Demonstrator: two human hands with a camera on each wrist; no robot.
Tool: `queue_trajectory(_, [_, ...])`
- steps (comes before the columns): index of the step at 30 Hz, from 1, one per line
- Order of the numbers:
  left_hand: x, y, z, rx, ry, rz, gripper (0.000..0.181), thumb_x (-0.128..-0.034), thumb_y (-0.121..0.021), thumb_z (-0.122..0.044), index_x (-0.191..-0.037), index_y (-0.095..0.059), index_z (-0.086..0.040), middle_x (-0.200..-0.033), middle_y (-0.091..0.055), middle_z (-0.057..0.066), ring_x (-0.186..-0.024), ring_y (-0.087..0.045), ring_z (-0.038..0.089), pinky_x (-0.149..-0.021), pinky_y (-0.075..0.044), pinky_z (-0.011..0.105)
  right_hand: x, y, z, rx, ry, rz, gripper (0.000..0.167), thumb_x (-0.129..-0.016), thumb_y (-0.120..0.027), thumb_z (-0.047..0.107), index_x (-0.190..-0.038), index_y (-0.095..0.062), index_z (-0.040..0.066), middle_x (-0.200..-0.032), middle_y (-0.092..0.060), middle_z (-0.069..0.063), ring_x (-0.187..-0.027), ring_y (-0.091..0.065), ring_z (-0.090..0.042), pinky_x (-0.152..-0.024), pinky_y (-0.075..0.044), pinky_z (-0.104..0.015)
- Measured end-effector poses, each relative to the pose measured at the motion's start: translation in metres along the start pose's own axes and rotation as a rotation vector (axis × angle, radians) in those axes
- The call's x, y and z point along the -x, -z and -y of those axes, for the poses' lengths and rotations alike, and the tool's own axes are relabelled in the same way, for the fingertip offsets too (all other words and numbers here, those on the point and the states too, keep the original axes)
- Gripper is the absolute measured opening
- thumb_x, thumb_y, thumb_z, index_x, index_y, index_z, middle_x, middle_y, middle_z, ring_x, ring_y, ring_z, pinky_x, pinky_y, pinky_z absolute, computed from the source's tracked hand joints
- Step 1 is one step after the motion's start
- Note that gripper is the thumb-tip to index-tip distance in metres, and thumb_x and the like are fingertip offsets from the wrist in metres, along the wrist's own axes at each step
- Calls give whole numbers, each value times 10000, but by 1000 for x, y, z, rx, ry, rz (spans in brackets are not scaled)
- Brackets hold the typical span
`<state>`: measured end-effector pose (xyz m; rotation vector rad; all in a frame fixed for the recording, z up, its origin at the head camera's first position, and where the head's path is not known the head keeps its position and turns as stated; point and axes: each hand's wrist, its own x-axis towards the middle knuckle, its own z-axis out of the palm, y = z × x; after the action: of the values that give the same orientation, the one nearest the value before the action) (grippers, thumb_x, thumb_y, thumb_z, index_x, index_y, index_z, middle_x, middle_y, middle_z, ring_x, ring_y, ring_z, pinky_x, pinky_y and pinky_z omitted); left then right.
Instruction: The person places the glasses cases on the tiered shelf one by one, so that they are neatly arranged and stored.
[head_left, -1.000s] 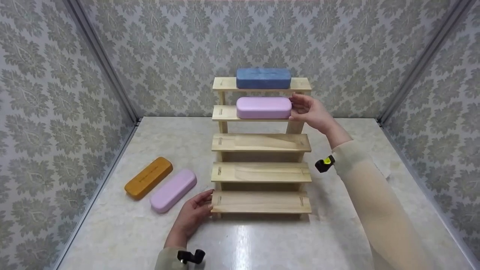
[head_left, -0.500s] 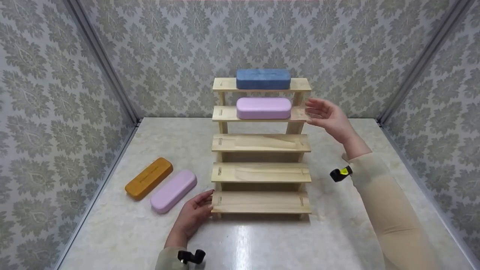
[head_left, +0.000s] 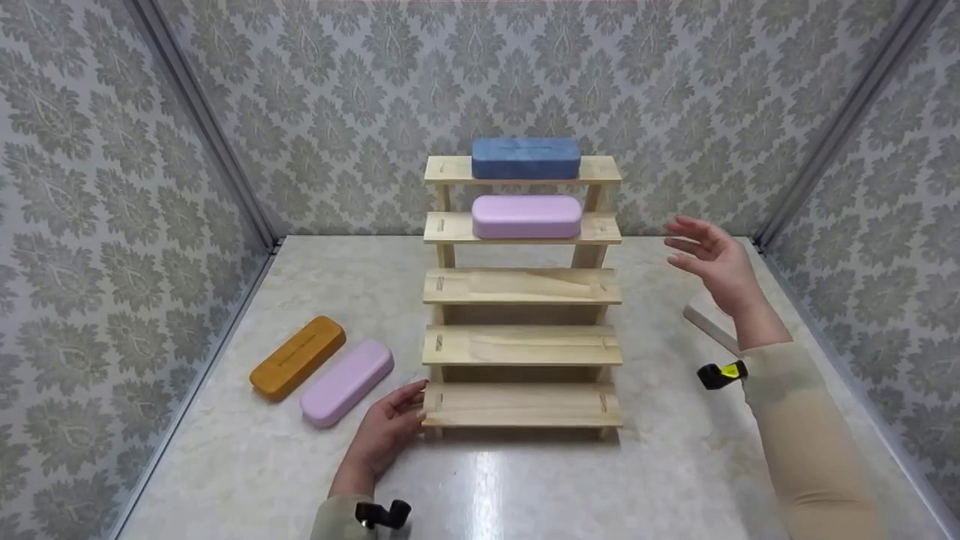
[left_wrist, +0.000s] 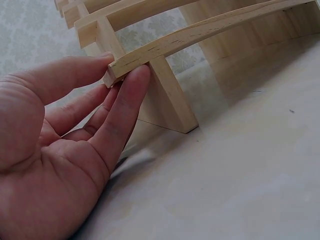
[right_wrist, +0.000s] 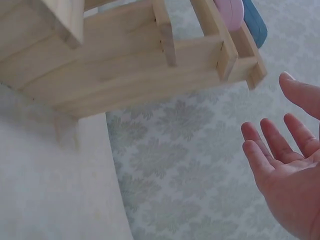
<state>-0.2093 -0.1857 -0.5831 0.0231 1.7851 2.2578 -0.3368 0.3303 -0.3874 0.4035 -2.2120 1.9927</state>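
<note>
A stepped wooden display rack (head_left: 523,405) stands on the table. My left hand (head_left: 384,429) pinches the left end of its lowest shelf, thumb above and fingers below in the left wrist view. A blue glasses case (head_left: 526,158) lies on the top shelf, and a pink glasses case (head_left: 526,217) on the one beneath. Off to the right of the rack, my right hand (head_left: 724,266) is in the air, fingers spread and holding nothing. Partly hidden behind that hand and its wrist is a white case (head_left: 709,321) on the table.
Left of the rack, an orange-brown glasses case (head_left: 298,358) and a second pink glasses case (head_left: 347,383) lie side by side at a slant. Patterned walls (head_left: 360,90) enclose the table (head_left: 247,480) at the back and both sides.
My right hand has let go of the pink case on the second shelf and moved away right and down, uncovering the white case. The left hand has stayed put.
</note>
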Motion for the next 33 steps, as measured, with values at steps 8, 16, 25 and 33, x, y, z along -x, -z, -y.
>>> queue_trajectory(8, [1,-2,0,3,-3,-1,651,-941,-670,-13,-1537,-412,23,-1329,-602,94,-1117,-656,167,-884,-595,302,25,38,-28,-152,4,-62,492,-951,-675,-24,-1401,-563,141,-1309,-632,62,-1161,-662,-72,-906,-560,-142])
queue_trajectory(16, [1,0,1,14,-35,20,643,-941,-662,3,-1528,-403,57,-1289,-615,70,-1101,-660,163,-896,-597,295,51,79,-54,-263,0,-155,468,-957,-616,-99,-1338,-616,175,-1231,-688,73,-1077,-702,-56,-886,-563,-134])
queue_trajectory(25, [0,-1,0,-13,0,0,649,-943,-658,1,-1537,-400,38,-1327,-603,99,-1121,-654,175,-907,-591,304,79,119,-85,-209,-138,-263,471,-961,-643,-49,-1287,-595,286,-1135,-671,183,-987,-676,63,-805,-525,-79])
queue_trajectory(33, [0,0,2,-10,-21,11,638,-950,-649,0,-1534,-398,45,-1294,-616,63,-1101,-661,165,-880,-594,295,92,134,-108,-30,-387,-333,794,-941,-752,174,-1605,-335,298,-1184,-535,285,-1443,-424,-110,-1257,-278,-286])
